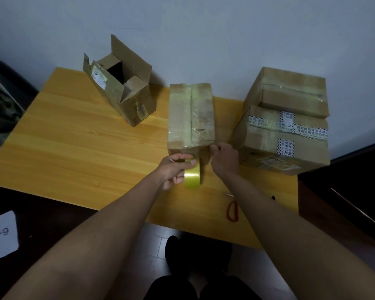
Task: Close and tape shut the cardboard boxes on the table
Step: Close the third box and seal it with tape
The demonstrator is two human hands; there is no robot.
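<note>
While a closed cardboard box (191,114) lies at the middle of the yellow wooden counter (74,135), its top seam covered in clear tape, the left hand (175,169) grips a roll of yellowish tape (192,175) just in front of the box's near end, fingers and thumb curled round the roll; the right hand (224,158) rests its curled fingers against the box's near right corner, though what they pinch cannot be told; an open box (121,87) with raised flaps stands at the far left of the counter; two taped boxes (284,122) sit stacked at the right; red-handled scissors (232,211) lie near the counter's front edge, partly hidden by the right forearm.
</note>
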